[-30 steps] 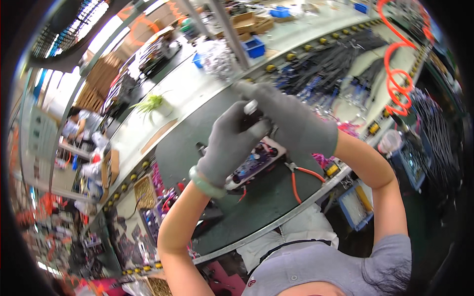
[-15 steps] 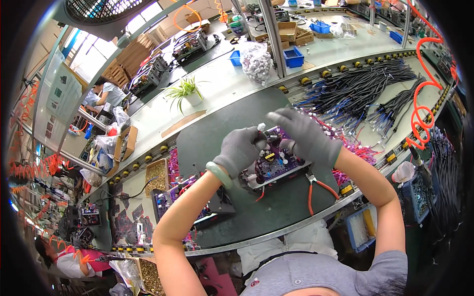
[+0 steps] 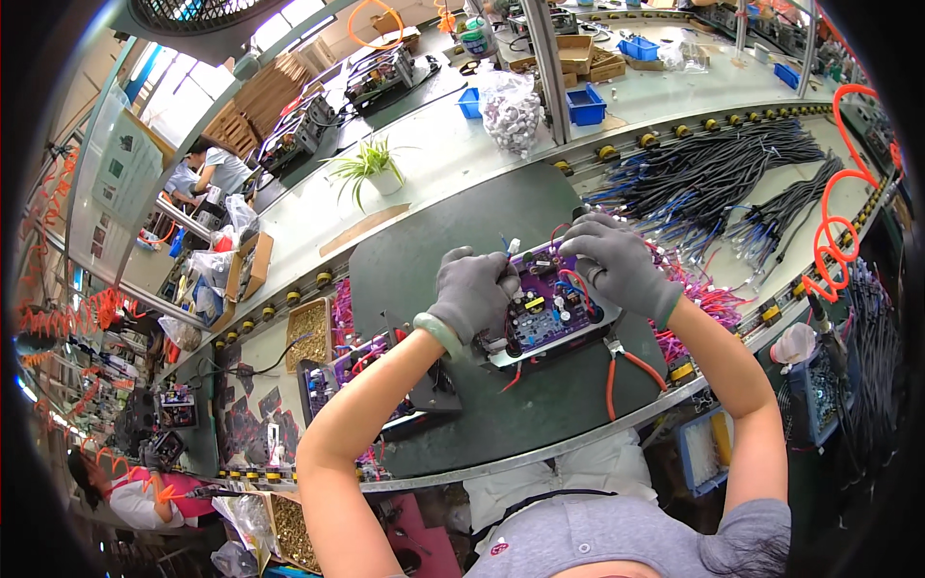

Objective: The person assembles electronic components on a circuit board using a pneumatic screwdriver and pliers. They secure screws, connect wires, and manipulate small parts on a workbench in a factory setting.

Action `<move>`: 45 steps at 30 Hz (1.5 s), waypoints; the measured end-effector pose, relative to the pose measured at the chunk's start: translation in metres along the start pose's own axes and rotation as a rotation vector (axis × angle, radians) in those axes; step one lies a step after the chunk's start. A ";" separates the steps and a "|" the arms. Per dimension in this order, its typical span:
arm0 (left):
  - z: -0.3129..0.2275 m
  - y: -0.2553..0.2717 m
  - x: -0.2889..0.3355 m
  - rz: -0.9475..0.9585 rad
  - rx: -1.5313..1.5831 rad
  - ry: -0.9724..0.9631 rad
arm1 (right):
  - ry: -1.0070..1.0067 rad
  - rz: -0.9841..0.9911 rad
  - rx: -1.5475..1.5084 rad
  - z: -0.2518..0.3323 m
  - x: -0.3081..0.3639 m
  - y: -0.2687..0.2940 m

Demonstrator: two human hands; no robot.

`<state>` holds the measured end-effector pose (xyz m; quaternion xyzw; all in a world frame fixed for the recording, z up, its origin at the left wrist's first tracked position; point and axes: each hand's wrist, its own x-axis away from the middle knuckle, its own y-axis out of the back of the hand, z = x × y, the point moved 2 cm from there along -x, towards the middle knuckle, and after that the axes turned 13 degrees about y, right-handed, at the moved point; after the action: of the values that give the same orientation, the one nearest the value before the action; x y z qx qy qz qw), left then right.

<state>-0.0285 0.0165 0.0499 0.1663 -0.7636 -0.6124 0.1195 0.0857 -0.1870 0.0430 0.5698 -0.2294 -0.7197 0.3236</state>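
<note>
In front of me a purple circuit board (image 3: 551, 322) full of parts sits in an open metal chassis on a dark green mat (image 3: 462, 438). My left hand (image 3: 474, 291), in a grey glove, is closed at the board's left side, fingertips pinched. A small white connector (image 3: 514, 248) sticks up beside those fingertips; what they grip is hidden. My right hand (image 3: 621, 267), also gloved, bends its fingers together over the far right corner. A red wire (image 3: 580, 286) loops over the board just below it. Whatever the right fingers hold is hidden.
Red-handled pliers (image 3: 628, 374) lie right of the chassis. A second board unit (image 3: 409, 409) stands at the left. Black cables (image 3: 703, 169) and pink-purple wires (image 3: 699, 299) lie on the right. A potted plant (image 3: 385, 178) and a bag of parts (image 3: 511, 116) stand beyond the mat.
My right hand has come down from above the board to its far right corner, its fingers now bent together. The red wire loop is now visible. My left hand stays at the left side.
</note>
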 end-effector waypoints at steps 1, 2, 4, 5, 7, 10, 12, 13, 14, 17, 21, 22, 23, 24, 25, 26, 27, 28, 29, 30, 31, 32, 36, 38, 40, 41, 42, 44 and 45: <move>-0.003 0.007 -0.001 0.037 -0.009 -0.002 | 0.005 -0.008 -0.013 0.000 -0.002 0.001; -0.006 0.011 -0.001 0.074 -0.017 -0.003 | -0.012 -0.018 -0.026 0.001 -0.002 0.000; -0.007 0.013 0.002 0.130 0.023 -0.013 | -0.024 -0.022 -0.043 0.000 0.000 -0.001; -0.007 0.012 0.003 0.158 0.042 -0.017 | -0.030 -0.025 -0.052 0.000 0.000 -0.001; -0.007 0.011 0.001 0.161 0.030 0.009 | -0.045 -0.023 -0.092 0.001 -0.003 0.001; -0.011 0.029 -0.010 0.392 0.033 0.080 | -0.029 -0.004 -0.048 0.001 0.000 0.001; -0.010 0.032 -0.026 0.538 0.005 0.076 | -0.018 -0.007 -0.065 0.000 -0.001 0.000; -0.011 0.033 -0.031 0.616 -0.010 0.070 | -0.019 -0.008 -0.074 -0.001 0.001 -0.001; -0.014 0.034 -0.036 0.596 -0.150 0.033 | -0.019 -0.020 -0.087 -0.001 0.000 -0.001; -0.025 0.037 -0.041 0.614 -0.411 0.016 | -0.032 -0.045 -0.122 -0.003 -0.002 -0.001; -0.024 0.036 -0.049 0.576 -0.432 0.008 | -0.057 -0.057 -0.155 -0.003 -0.002 -0.001; -0.019 0.033 -0.047 0.520 -0.387 -0.026 | -0.052 -0.062 -0.156 -0.003 -0.002 -0.002; -0.012 0.030 -0.046 0.461 -0.341 -0.057 | -0.042 -0.066 -0.157 -0.003 -0.003 -0.002; -0.006 0.026 -0.045 0.428 -0.188 -0.119 | -0.042 -0.049 -0.157 -0.003 -0.004 -0.002; -0.007 0.026 -0.043 0.443 -0.075 -0.132 | -0.041 -0.046 -0.138 -0.003 -0.003 -0.001; -0.009 0.027 -0.040 0.460 0.038 -0.145 | -0.041 -0.044 -0.121 -0.004 -0.001 -0.001; -0.009 0.028 -0.037 0.476 0.151 -0.157 | -0.039 -0.042 -0.104 -0.005 -0.001 -0.002; -0.011 0.023 -0.034 0.445 0.279 -0.155 | -0.043 -0.047 -0.114 -0.004 0.002 -0.003; -0.008 0.024 -0.034 0.343 0.268 -0.180 | -0.012 -0.008 -0.028 -0.004 0.002 -0.001; -0.001 0.030 -0.033 0.241 0.258 -0.204 | 0.018 0.032 0.055 -0.004 0.000 0.002; 0.003 0.032 -0.031 0.147 0.257 -0.231 | 0.040 0.082 0.140 0.000 -0.001 0.004; 0.005 0.039 -0.021 0.055 0.134 -0.231 | -0.045 0.103 0.190 0.006 -0.007 0.006; 0.014 0.052 0.023 -0.216 -0.198 -0.135 | -0.144 0.055 0.020 0.045 -0.045 -0.019; 0.018 0.041 0.028 -0.307 -0.117 -0.089 | -0.208 0.249 -0.255 0.051 -0.053 -0.051; 0.023 0.033 0.033 -0.291 -0.002 -0.009 | -0.230 0.121 -0.373 0.052 -0.050 -0.065; 0.027 0.032 0.035 -0.285 0.055 0.036 | -0.234 0.059 -0.435 0.052 -0.050 -0.074; 0.032 0.033 0.036 -0.196 0.113 0.071 | -0.164 -0.082 -0.389 0.049 -0.048 -0.081; 0.046 0.032 0.042 -0.266 0.244 0.095 | -0.108 0.013 -0.056 0.048 -0.054 -0.079; 0.052 0.032 0.044 -0.301 0.310 0.105 | -0.079 0.057 0.112 0.045 -0.059 -0.077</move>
<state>-0.0924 0.0518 0.0689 0.3263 -0.8078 -0.4893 0.0393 0.0347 -0.0928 0.0395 0.5513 -0.2980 -0.7181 0.3025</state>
